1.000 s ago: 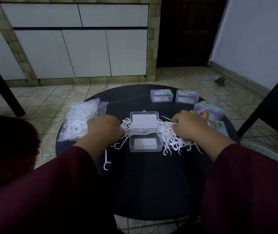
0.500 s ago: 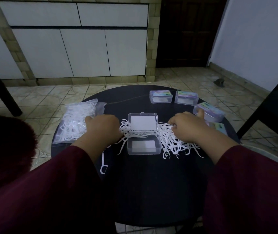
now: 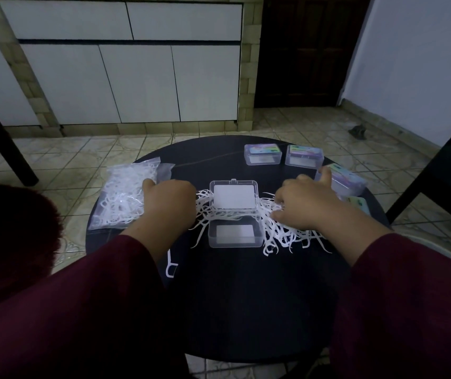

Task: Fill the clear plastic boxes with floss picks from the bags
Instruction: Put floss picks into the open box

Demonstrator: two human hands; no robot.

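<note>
Working at a round dark surface (image 3: 246, 310), we have wide bare room on its near half, while everything sits on the far half. Our sleeves (image 3: 82, 310) cover the near edge on both sides. At the left edge lies a clear bag (image 3: 125, 198) full of white picks, its outer corner reaching the rim. A loose pile of picks (image 3: 281, 233) spreads across the middle, around and behind the open box (image 3: 234, 235), whose lid (image 3: 234, 198) stands tipped back; the tray looks almost bare inside. Our left hand (image 3: 168, 203) rests knuckles-up between bag and pile, fingers curled under; we cannot tell whether it grips any picks. Our right hand (image 3: 305, 205) lies on the right part of the pile, fingers bent down into the picks (image 3: 276, 214), thumb raised toward the far right; whether it actually pinches any is hidden. Two closed boxes (image 3: 263, 158) stand side by side near the far edge, another (image 3: 348, 181) just beyond the right thumb, and a fourth (image 3: 358, 205) close to the right rim. One stray pick (image 3: 171, 266) lies alone near our left sleeve.
</note>
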